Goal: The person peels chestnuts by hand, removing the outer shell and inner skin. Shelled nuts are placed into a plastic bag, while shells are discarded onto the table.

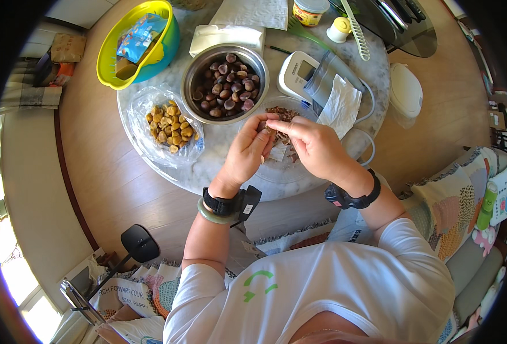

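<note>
My left hand holds a chestnut, mostly hidden by the fingers, above a clear plastic tray of brown shell scraps. The fingertips of my right hand meet the chestnut from the right; whether they grip part of it is hard to tell. Just beyond my hands stands a steel bowl full of chestnuts in dark brown shells. To its left, peeled yellow chestnuts lie in an open clear plastic bag.
On the round marble table are a yellow colander in a blue basin, a tissue pack, a blood pressure monitor with its cuff and tube, a crumpled white paper and a green fork. A glass stand with knives is at the upper right.
</note>
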The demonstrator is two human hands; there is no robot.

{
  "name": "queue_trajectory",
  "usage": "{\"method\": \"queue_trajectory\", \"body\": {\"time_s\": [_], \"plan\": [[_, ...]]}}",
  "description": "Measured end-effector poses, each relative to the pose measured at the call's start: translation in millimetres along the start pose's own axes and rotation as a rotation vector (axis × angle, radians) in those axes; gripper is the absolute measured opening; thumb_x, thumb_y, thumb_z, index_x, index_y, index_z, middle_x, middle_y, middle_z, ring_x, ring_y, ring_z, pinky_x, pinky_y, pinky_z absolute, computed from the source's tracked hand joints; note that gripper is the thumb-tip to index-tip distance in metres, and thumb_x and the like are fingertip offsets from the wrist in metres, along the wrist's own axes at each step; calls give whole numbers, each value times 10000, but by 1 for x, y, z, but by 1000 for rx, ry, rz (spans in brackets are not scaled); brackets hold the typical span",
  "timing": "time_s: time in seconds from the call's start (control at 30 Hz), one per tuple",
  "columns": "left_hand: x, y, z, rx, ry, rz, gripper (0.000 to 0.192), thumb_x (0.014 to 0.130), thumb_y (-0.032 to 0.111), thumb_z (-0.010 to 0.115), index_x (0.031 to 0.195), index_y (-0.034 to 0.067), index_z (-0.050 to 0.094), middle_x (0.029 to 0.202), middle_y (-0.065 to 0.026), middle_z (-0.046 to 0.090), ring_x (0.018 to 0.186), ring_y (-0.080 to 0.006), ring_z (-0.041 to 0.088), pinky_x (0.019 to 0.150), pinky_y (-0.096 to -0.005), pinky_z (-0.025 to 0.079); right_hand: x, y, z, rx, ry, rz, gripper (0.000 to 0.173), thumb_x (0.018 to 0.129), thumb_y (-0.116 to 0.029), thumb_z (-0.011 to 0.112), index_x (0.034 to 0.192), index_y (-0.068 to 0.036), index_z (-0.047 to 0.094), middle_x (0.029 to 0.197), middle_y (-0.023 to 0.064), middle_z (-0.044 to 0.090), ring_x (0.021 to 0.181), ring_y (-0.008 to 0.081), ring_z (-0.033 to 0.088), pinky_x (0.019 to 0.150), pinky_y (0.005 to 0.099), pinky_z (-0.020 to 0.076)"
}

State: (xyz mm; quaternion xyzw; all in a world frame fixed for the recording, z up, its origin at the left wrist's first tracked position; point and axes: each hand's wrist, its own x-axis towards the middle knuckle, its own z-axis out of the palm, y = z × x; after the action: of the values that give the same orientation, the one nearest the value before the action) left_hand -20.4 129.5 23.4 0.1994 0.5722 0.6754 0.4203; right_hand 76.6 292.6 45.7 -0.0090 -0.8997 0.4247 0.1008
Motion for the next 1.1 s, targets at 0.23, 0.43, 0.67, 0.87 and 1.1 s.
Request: {"method": "queue_trajectory", "body": {"time_s": [0.23,0.43,0.67,0.87,1.1], "plan": [[-1,1,-1,-47,16,-54,269,1023,94,407,1274,10,458,747,26,470,624,-51,420,544,-185,355,4,12,4,762,-139,326,364,971,9,464,1296,-59,612,853,15,609,609,47,458,530,192,384],[-2,1,-1,-54,13,-67,268,1029,99,406,1276,4,452,754,22,473,622,-53,418,546,-187,357,5,14,-8,1308,-231,701,328,977,-4,464,1247,-49,644,887,26,601,610,31,431,538,151,364],[-1,0,-1,243,113,-45,246,984,74,450,1206,-11,513,812,-67,584,712,-143,535,658,-278,461,3,12,6,882,-88,508,329,986,-14,463,1266,-56,630,828,4,587,578,24,368,514,158,328],[0,-1,5,432,240,-32,227,951,88,489,1142,-20,547,881,-156,646,828,-256,620,766,-343,489,3,15,5,710,-174,402,327,949,12,493,1215,-65,668,818,19,645,701,61,535,635,216,463],[0,8,8,418,259,-126,223,956,99,497,1143,-12,545,894,-137,668,627,-199,623,587,-321,508,6,16,3,507,24,286,306,904,3,590,1205,-28,629,1007,48,670,879,93,581,806,251,493]]}}
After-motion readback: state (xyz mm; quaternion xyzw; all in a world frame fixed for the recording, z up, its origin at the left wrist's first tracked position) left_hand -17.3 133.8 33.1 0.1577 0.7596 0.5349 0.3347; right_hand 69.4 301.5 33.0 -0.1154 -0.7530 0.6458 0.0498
